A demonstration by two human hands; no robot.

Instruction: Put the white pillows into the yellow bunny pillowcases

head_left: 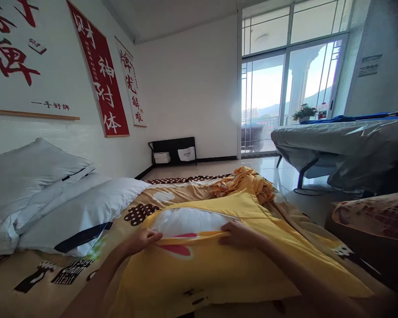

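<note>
Pillowcase edge under both hands

White walls carry red banners; glazed balcony doors admit daylight onto glossy floor; covered table stands right.

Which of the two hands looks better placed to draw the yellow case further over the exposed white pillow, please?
Probably the right hand: it already pinches the open edge of the yellow pillowcase by the bare white pillow. The left hand rests at the opening's corner, better for steadying.
</note>
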